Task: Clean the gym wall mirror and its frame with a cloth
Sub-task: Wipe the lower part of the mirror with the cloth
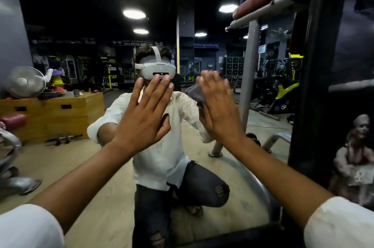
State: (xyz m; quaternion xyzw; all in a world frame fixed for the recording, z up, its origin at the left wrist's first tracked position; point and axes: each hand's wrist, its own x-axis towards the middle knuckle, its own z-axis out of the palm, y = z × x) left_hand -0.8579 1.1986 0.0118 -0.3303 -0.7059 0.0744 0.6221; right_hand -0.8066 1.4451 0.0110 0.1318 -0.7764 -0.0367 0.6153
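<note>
Your left hand is flat and released, fingers straight and a little spread, with its palm facing the mirror near the middle of the glass; whether the palm is touching the glass I cannot tell. Your right hand is just beside it, also flat with fingers straight and close together, grasping nothing. It covers the grey cloth, which lies between the palm and the glass, with a fold of it showing past the left edge of the hand. Both arms reach up from the lower corners, bare below rolled white sleeves. The dark frame runs upright along the right side of the glass, well apart from both hands, and a dark edge crosses along the bottom. In the glass you see yourself crouched in a white shirt and torn grey jeans, wearing a white headset. Behind that reflection, on the left, are a wooden box and a fan. Right of the frame hangs a poster of a muscular figure.
</note>
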